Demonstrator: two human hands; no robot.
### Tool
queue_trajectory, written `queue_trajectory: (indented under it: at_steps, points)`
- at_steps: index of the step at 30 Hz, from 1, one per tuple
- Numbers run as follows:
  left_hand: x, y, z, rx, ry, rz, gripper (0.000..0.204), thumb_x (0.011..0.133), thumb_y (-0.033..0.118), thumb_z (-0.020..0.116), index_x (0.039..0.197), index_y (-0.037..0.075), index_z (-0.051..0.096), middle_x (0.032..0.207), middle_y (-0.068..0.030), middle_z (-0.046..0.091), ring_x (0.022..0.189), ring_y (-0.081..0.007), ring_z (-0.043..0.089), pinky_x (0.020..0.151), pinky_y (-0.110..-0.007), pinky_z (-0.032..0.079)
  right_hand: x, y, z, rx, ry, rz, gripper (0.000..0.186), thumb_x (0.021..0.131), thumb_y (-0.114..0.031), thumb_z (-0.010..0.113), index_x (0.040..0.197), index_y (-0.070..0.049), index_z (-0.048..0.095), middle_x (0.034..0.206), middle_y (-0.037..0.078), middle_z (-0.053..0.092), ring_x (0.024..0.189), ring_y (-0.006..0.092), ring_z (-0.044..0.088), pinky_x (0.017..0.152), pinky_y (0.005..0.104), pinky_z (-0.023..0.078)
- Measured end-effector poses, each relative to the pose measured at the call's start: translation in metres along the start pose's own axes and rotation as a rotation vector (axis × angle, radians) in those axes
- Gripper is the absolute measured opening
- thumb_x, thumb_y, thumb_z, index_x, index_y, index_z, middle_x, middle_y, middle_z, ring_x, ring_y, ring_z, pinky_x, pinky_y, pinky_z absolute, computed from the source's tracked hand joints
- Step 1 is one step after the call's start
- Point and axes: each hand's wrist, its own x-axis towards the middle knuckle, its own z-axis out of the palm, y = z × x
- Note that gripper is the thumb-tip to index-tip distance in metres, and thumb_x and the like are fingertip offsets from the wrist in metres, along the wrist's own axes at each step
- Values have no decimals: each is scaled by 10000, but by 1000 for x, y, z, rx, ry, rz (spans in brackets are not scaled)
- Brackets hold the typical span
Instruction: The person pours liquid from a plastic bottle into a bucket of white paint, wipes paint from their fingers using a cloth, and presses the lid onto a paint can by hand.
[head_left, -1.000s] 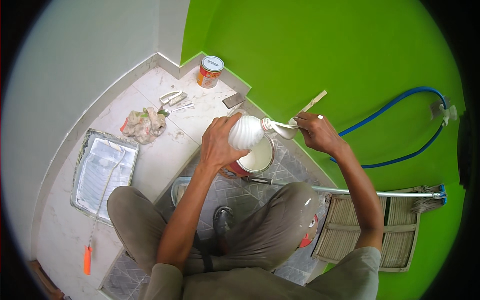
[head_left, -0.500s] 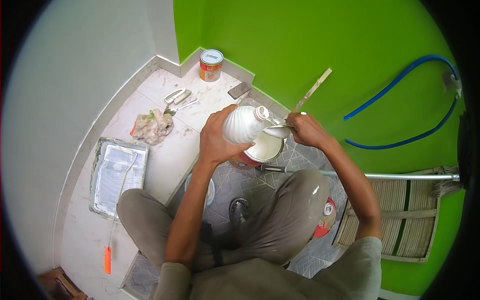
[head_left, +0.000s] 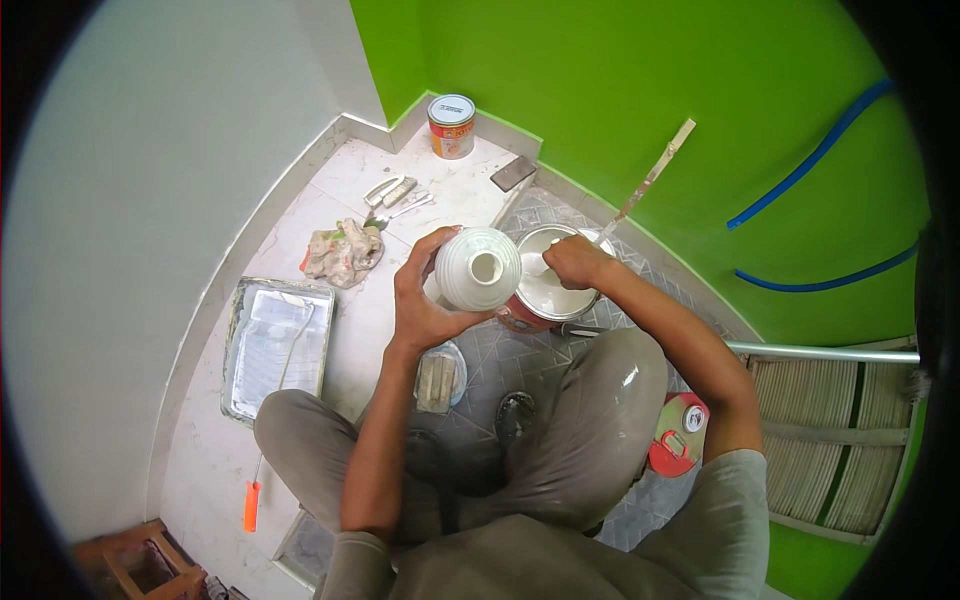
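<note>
My left hand (head_left: 420,295) grips a white ribbed plastic bottle (head_left: 478,275), held upright with its open mouth facing up. Beside it stands an open can of white paint (head_left: 535,305). My right hand (head_left: 575,262) is closed on a white scoop (head_left: 548,270), mostly hidden by the hand, down in the can. A wooden stick (head_left: 655,170) slants up behind that hand. A dish with a pale block (head_left: 435,385) sits below my left hand.
A paint tray (head_left: 280,350) with roller, a rag (head_left: 340,255), brushes (head_left: 390,190), a closed can (head_left: 452,130) and a dark flat block (head_left: 513,173) lie on the tiled ledge. At right are blue hose (head_left: 810,160), a red container (head_left: 678,440), a pole (head_left: 820,352) and a slatted panel (head_left: 820,440).
My right hand has moved down and left with the scoop into the paint can. The bottle, earlier tilted toward the scoop, now stands upright in my left hand.
</note>
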Motion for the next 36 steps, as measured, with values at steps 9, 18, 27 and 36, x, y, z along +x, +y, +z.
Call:
queue_trajectory:
  at_steps: [9, 18, 27, 36]
  points:
    - [-1, -8, 4, -41, 23, 166, 1030, 505, 184, 1039, 1357, 31, 481, 1304, -222, 630, 1212, -312, 639, 1049, -452, 524, 29, 4, 57, -92, 14, -60, 156, 844, -110, 593, 850, -35, 730, 886, 200, 737, 836, 364, 738, 731, 496, 573]
    - [-4, -14, 0, 70, 125, 39, 1075, 494, 228, 1043, 1384, 10, 480, 1302, -161, 606, 1200, -276, 622, 1061, -421, 501, 51, -5, 82, -124, -115, -105, 181, 861, -112, 579, 926, -18, 720, 893, 196, 731, 859, 351, 741, 733, 479, 579]
    - [-5, -27, -8, 71, 201, -42, 1003, 537, 149, 1009, 1381, -7, 489, 1311, -161, 589, 1181, -259, 628, 1024, -416, 525, 53, -1, 86, -8, -168, 75, 201, 865, -100, 571, 946, 3, 723, 988, 236, 733, 925, 386, 736, 794, 495, 588]
    - [-7, -32, -3, 42, 195, -93, 1022, 534, 148, 1011, 1390, -5, 473, 1307, -150, 578, 1189, -259, 613, 1041, -410, 510, 52, -1, 86, 124, -177, 183, 209, 819, -43, 630, 1003, 21, 706, 1036, 257, 720, 981, 400, 719, 845, 475, 581]
